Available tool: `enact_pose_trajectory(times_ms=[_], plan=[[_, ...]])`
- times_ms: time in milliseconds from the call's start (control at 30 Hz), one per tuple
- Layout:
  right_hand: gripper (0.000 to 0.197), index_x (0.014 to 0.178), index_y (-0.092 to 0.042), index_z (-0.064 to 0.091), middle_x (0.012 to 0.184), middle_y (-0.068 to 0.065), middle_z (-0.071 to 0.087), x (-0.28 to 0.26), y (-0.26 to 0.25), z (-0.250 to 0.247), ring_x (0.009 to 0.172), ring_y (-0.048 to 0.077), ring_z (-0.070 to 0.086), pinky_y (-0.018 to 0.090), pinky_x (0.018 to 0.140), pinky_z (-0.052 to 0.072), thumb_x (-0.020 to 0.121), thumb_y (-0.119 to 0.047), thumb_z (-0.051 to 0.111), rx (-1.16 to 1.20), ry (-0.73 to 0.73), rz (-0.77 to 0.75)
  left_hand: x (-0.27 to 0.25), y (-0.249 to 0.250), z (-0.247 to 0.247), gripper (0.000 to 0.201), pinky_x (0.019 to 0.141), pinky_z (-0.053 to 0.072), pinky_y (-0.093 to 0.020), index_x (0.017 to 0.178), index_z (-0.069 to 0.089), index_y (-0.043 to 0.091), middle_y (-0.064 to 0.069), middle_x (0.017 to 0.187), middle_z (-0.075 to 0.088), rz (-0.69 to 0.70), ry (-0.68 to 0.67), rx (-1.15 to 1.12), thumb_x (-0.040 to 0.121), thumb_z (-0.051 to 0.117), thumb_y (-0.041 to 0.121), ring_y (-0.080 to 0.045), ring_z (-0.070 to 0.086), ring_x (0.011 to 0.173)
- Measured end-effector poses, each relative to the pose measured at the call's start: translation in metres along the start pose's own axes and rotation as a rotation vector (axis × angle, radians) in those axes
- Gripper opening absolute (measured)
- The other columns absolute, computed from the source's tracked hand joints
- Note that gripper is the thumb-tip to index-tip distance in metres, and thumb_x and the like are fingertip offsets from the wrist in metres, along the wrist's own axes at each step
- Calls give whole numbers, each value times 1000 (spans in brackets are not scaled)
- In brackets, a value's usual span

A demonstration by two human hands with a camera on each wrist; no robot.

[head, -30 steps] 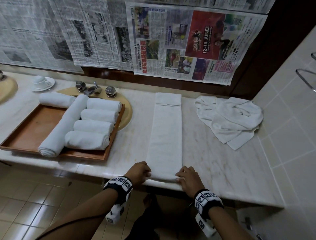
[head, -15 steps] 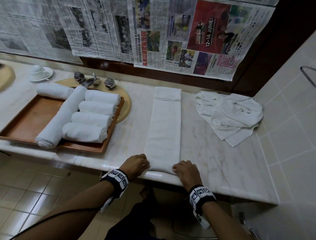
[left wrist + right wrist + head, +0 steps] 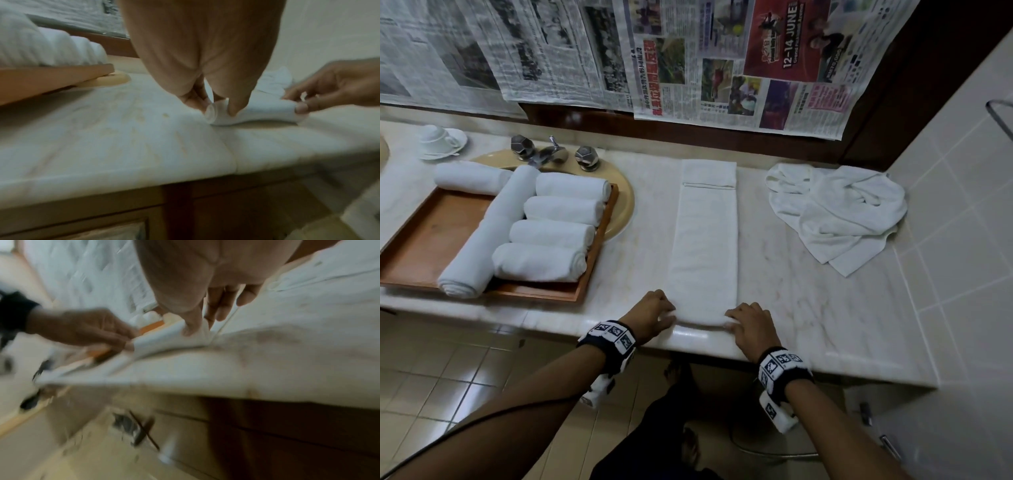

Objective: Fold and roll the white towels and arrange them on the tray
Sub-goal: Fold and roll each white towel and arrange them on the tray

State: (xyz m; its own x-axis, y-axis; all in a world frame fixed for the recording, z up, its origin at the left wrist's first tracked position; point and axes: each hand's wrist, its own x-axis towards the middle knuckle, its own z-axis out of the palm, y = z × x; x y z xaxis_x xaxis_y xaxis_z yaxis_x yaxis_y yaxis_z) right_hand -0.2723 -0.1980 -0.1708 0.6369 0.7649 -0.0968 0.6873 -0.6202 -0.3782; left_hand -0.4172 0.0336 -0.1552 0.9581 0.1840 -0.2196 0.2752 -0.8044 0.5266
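Left hand (image 3: pixel 652 313): fingers (image 3: pixel 193 99) and thumb pinch the near left corner of the folded towel (image 3: pixel 705 246), where the left wrist view shows a small rolled coil at the edge (image 3: pixel 213 113).

Right hand (image 3: pixel 751 323): fingertips (image 3: pixel 191 327) curl round and grip the near right corner of the same edge.

Change from a second ago: the near end then lay flat beneath both hands; it is now turned up into a first tight roll, and both hands sit a little further onto the counter (image 3: pixel 808 291).

Folded towel: one long narrow strip running from 6 o'clock to 12 o'clock on the counter, far end unchanged.

Tray (image 3: pixel 424 240), at 9 o'clock of the strip: holds rolled towels (image 3: pixel 551 233), with one long roll (image 3: pixel 486 233) laid across; unchanged.

Loose towels (image 3: pixel 839 212), at 2 o'clock: crumpled heap, unchanged.

Tap (image 3: pixel 551 154), cup and saucer (image 3: pixel 441 140) at 10 o'clock; newspaper (image 3: pixel 722 58) on the wall at 12 o'clock.
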Motion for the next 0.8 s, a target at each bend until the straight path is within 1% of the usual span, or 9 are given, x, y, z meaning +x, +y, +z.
enact_pose_trajectory(times_ms=[100,233,333,400,467,567,633,700,800], plan=[[16,105,-28,66,103,-9,71,10,0,-8,103,17,57,34,87,32,90,-33,62,91,-16,166,10,4,-8,24,81,42,-24,115,65,12,-9,109,66,-150,-57,-92,94,63,23,-23,60,95],[17,91,-31,53,87,-13,67,16,-6,-11,94,14,60,34,82,32,84,-34,68,143,-22,326,25,6,-19,34,62,44,-22,106,49,21,-3,83,70,-297,-5,-248,83,75,17,-17,64,75],[12,78,-33,59,88,-14,59,19,-13,-9,88,12,58,34,77,31,81,-27,69,155,37,383,28,12,-19,31,69,46,-28,98,52,22,-1,91,67,-332,66,-213,80,77,16,-20,62,82],[16,74,-34,64,89,-14,53,21,-14,-7,83,8,53,34,75,29,80,-21,70,147,93,371,27,13,-13,15,76,47,-31,94,63,19,-1,99,64,-277,116,-118,83,72,13,-23,61,90],[18,76,-34,68,88,-13,56,20,-14,-4,83,10,54,33,73,29,82,-18,71,65,118,292,20,11,-2,13,75,47,-35,94,70,17,-2,103,62,-167,130,6,87,60,10,-28,61,90],[16,80,-34,69,88,-11,59,9,-8,3,79,16,57,34,70,34,79,-21,76,-75,157,110,6,1,13,23,72,48,-37,94,72,22,0,104,63,-20,196,165,90,52,34,-31,61,92],[13,90,-36,71,95,-10,58,1,-3,3,84,17,56,36,72,36,78,-39,76,-86,162,38,1,-5,16,29,80,48,-42,94,73,29,2,109,63,51,214,276,80,65,53,-28,55,103],[34,100,-35,71,100,-10,57,-2,0,3,89,16,54,35,74,32,70,-51,78,-100,112,29,4,-8,12,39,84,48,-47,93,75,32,0,114,62,69,184,362,64,80,57,-27,47,110],[35,94,-33,73,99,-10,57,7,-3,0,91,17,55,34,73,31,62,-33,87,-85,93,55,13,-1,3,29,77,48,-42,84,77,29,-4,107,59,37,147,340,60,89,40,-31,51,101]])
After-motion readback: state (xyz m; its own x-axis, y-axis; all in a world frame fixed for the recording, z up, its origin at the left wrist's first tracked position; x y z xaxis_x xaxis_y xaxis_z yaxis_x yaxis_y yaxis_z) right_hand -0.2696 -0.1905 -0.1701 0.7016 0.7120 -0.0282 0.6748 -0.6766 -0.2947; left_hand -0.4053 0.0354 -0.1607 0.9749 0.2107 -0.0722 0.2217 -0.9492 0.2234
